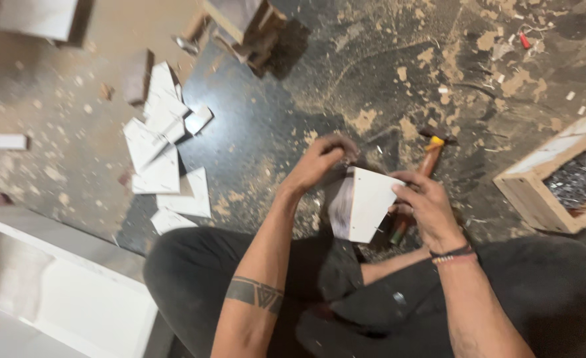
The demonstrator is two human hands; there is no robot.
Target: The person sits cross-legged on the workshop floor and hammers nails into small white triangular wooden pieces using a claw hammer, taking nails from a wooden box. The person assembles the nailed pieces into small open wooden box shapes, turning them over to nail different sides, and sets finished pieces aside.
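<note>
I sit on a dusty dark floor with a small white board assembly (364, 205) held upright in front of my knees. My right hand (427, 205) grips its right edge, fingers wrapped over the top corner. My left hand (319, 161) hovers at its upper left corner with fingertips pinched together, seemingly on something small that I cannot make out. A hammer (420, 179) with a brown wooden handle and a yellow band lies on the floor just behind the assembly, partly hidden by my right hand.
A pile of cut white board pieces (164, 156) lies to the left. A wooden box of metal nails (565, 182) stands at the right. White panels (61, 292) lie at lower left. Wooden blocks (246, 26) sit at the top; sawdust covers the floor.
</note>
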